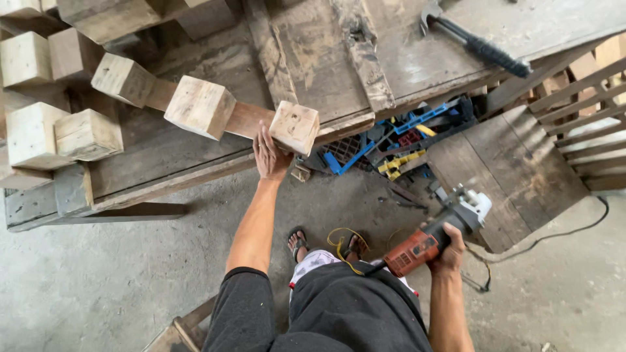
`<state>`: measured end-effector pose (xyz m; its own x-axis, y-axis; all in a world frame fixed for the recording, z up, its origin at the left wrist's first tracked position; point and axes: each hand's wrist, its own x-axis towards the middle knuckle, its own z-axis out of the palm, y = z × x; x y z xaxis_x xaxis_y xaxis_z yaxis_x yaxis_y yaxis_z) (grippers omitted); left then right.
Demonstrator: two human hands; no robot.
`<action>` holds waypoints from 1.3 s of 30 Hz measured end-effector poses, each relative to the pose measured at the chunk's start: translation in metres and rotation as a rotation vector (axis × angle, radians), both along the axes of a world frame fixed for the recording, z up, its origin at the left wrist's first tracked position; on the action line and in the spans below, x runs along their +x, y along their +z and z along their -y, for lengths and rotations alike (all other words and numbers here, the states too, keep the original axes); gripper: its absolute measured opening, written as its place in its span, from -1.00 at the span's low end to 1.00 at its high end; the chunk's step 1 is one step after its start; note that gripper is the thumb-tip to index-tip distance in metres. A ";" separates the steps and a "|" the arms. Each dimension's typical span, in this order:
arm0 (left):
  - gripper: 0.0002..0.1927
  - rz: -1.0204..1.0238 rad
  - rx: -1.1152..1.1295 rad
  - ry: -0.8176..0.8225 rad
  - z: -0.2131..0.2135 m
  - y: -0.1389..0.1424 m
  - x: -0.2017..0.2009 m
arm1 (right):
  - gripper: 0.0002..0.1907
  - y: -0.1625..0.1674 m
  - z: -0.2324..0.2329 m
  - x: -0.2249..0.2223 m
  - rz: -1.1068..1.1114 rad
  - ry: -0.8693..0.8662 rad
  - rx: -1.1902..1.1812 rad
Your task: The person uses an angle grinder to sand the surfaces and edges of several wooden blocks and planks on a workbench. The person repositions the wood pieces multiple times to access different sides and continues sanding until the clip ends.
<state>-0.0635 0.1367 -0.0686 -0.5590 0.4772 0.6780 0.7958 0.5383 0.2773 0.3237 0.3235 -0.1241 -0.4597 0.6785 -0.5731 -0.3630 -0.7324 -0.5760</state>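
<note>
Item: wooden block [295,127], end piece of a plank-and-blocks rail lying at the surface [163,176] edge. Left hand [269,155], grip flat and apart, steadies it. Right hand [450,251], grip clamped on the angle grinder [433,238], held low. Advice: brace firmly, keep fingers clear.

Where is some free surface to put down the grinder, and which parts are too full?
Bare top lies on the workbench between the splintered board and the hammer, and on the low wooden panel beside the right hand. The wood blocks left of the left hand are crowded.
</note>
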 end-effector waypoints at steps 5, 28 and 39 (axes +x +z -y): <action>0.25 0.018 -0.258 -0.015 0.012 -0.009 -0.001 | -0.49 0.003 -0.020 0.014 -0.107 0.021 0.032; -0.13 0.401 -0.687 -0.519 -0.033 0.074 -0.031 | -0.46 0.011 0.012 0.014 -0.143 0.016 -0.015; -0.16 0.505 -0.930 -0.377 -0.023 0.081 -0.056 | -0.52 0.014 0.033 0.015 -0.125 -0.065 -0.064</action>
